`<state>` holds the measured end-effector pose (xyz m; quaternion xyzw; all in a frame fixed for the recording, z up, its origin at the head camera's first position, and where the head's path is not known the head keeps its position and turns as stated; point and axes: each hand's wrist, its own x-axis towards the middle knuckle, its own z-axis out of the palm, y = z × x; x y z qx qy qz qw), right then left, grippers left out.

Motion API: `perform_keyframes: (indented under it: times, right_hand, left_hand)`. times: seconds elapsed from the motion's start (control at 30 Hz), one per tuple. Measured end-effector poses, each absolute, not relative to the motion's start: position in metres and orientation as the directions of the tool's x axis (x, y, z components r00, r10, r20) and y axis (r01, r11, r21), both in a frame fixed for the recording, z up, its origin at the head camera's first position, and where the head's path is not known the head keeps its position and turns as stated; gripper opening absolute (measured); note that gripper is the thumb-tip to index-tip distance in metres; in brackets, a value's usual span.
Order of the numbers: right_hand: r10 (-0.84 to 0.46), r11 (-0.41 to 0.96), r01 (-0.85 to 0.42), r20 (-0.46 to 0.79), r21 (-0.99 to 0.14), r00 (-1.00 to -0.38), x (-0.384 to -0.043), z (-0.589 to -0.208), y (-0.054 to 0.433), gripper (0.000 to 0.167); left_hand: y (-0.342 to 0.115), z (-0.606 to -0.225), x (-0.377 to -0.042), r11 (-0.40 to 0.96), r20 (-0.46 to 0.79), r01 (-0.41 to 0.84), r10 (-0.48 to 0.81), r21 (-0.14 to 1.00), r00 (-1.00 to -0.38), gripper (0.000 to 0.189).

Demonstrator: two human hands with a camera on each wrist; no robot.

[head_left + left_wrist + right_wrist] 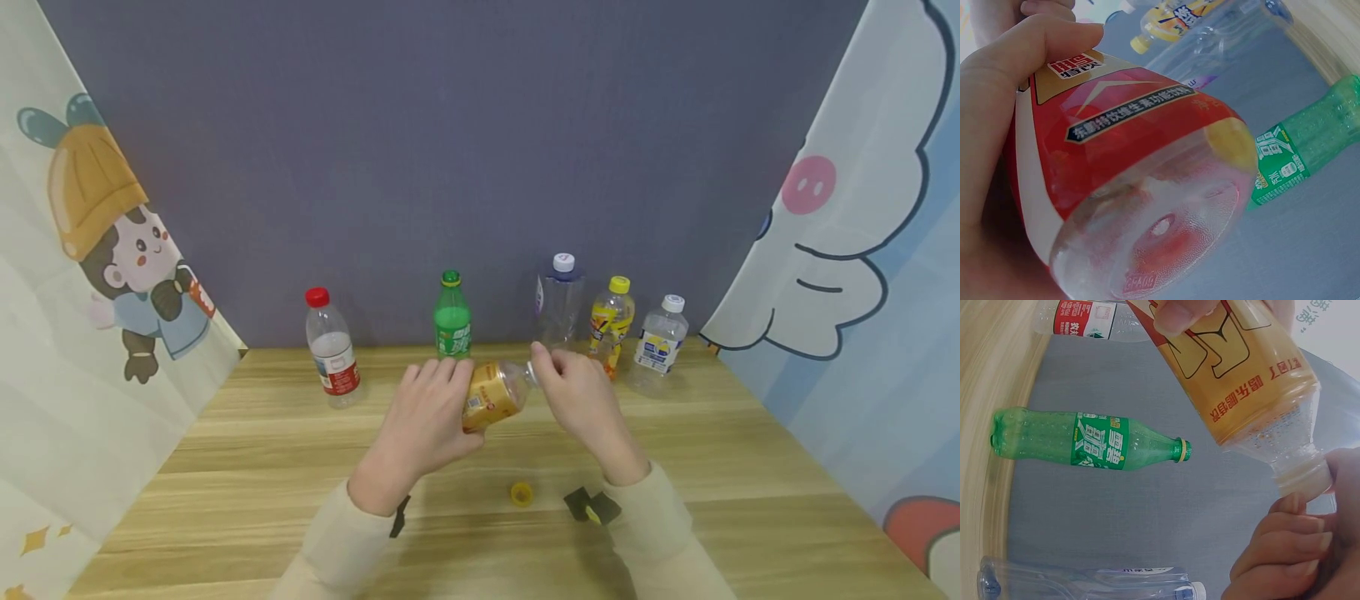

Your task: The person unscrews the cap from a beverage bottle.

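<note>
My left hand (pixel 429 415) grips a plastic drink bottle (pixel 497 397) round its body, holding it tilted above the table with its neck toward the right. Its label is gold on one side and red on another, and the left wrist view shows the bottle's clear base nearest the camera. Droplets cling inside the clear shoulder. At the neck, my right hand (pixel 588 408) pinches the whitish cap (pixel 1305 480) between thumb and curled fingers. A yellow bottle cap (pixel 521 493) lies on the table below the hands.
Along the back stand a red-capped bottle (pixel 333 354), a green bottle (pixel 452 321), a tall clear bottle (pixel 561 304), a yellow-capped bottle (pixel 611 325) and a white-capped bottle (pixel 660 346). Dark pieces (pixel 592 505) lie near the right sleeve. A grey partition (pixel 465 167) rises behind.
</note>
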<state>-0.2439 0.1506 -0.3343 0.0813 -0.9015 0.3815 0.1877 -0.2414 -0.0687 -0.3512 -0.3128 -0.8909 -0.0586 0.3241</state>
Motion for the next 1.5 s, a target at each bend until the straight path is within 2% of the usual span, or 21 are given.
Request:
perform_keyframes:
  times: [0.43, 0.73, 0.9, 1.13, 1.5]
  right_hand:
    - [-0.052, 0.679, -0.339, 0.417, -0.652, -0.907, -0.2437, -0.3354, 0.1534, 0.053]
    - [-0.011, 0.69, -0.235, 0.314, -0.685, -0.949, -0.2427, -0.3334, 0.1521, 0.07]
    - [-0.016, 0.686, -0.221, 0.289, -0.693, -0.957, -0.2429, -0.3327, 0.151, 0.066]
    - [-0.03, 0.675, -0.275, 0.348, -0.684, -0.937, -0.245, -0.3347, 0.1505, 0.057]
    - [-0.067, 0.656, -0.383, 0.455, -0.65, -0.888, -0.2454, -0.3375, 0.1507, 0.054]
  left_hand:
    - [-0.0697, -0.3514, -0.2426, 0.788, 0.609, 0.611, 0.524, -0.08, -0.596, 0.079]
    - [-0.0693, -0.3514, -0.2418, 0.785, 0.608, 0.614, 0.528, -0.082, -0.593, 0.081]
    - [-0.0692, -0.3519, -0.2417, 0.787, 0.614, 0.607, 0.534, -0.11, -0.581, 0.08]
    - [-0.0704, -0.3514, -0.2412, 0.791, 0.612, 0.603, 0.53, -0.108, -0.586, 0.081]
    - [-0.0712, -0.3486, -0.2402, 0.79, 0.608, 0.609, 0.515, -0.064, -0.604, 0.082]
